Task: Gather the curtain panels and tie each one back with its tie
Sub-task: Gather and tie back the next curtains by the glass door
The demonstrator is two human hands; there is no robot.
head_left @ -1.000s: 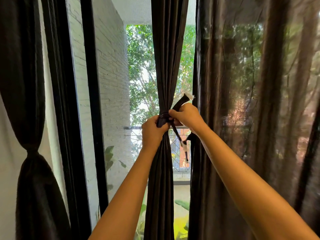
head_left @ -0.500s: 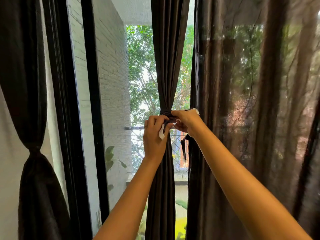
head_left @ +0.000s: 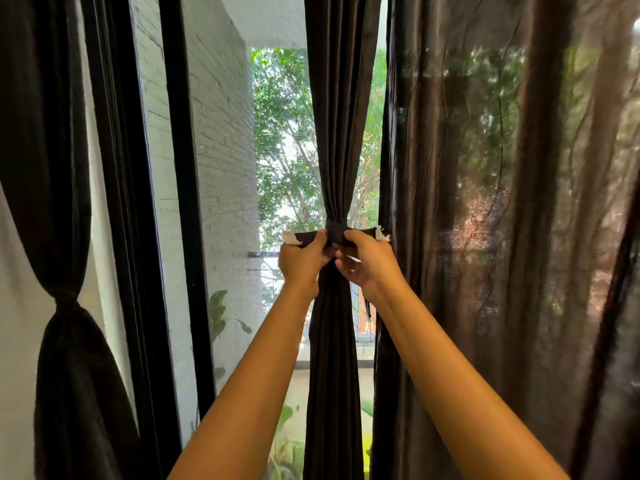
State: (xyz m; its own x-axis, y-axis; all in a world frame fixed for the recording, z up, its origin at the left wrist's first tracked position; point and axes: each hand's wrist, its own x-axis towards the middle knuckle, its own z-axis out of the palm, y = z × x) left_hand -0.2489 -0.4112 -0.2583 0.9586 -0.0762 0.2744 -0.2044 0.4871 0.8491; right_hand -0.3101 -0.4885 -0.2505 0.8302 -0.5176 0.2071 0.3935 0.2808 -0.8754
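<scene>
Left hand (head_left: 301, 258) and right hand (head_left: 367, 261) each hold 1 end of a dark tie (head_left: 335, 232), pulled out flat to both sides. Far left, a dark tied curtain panel (head_left: 45, 168) hangs pinched in at its middle. Next come black window frame bars (head_left: 183, 202), then a white brick wall (head_left: 221, 150) outside. After that is open glass with green trees (head_left: 280, 150). The left hand curls round the tie's left end, and a white frayed tip sticks out past the fingers. The tie wraps tight round the middle curtain panel (head_left: 337, 133), bunched thin. The right hand pinches the right end. Its white tip pokes out just beside the edge of the loose see-through curtain (head_left: 502, 202). A strip of glass shows on each side of the bunched panel.
</scene>
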